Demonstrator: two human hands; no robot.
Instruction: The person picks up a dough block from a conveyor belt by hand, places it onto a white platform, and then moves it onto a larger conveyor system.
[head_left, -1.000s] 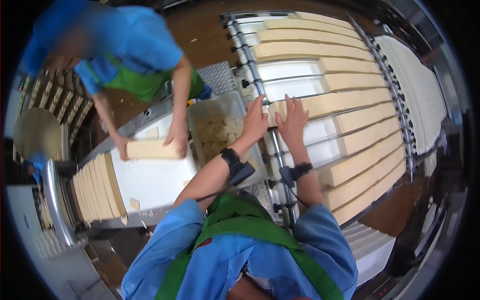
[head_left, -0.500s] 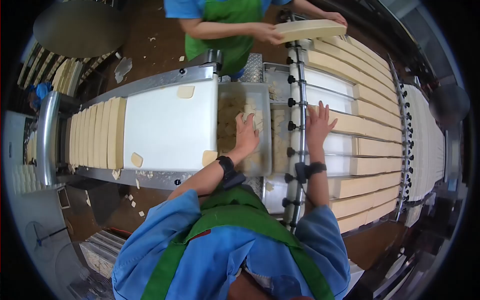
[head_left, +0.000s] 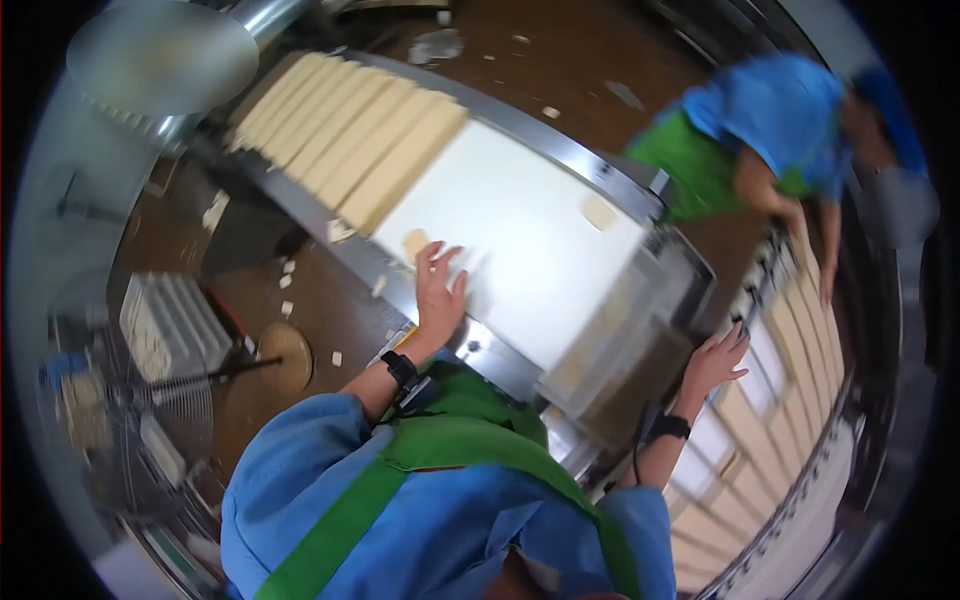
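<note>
Just past the left fingertips: a small pale scrap [head_left: 415, 243] lies on the white belt [head_left: 520, 250], at its near edge, touching or almost touching the fingers; blur hides which.
Left hand [head_left: 438, 290]: spread flat, palm down on the belt's near edge, fingers apart, gripping nothing.
Right hand [head_left: 715, 362]: open, fingers fanned, hanging over the gap between the clear bin [head_left: 640, 330] and the roller track [head_left: 790, 400]; holding nothing.
Nearer hand: the left by far; the right is well apart from the scrap, across the belt's end.
Scrap's shape: roughly squarish, no clear long axis.
Beyond the scrap, up the belt to the left: a row of long slabs [head_left: 345, 130] packed side by side, long axes across the belt.
Far side of the belt: a second scrap [head_left: 598, 212] near the far rail.
Beyond the right hand: a co-worker's hands [head_left: 812, 262] reach down onto slabs on the track [head_left: 745, 430].
</note>
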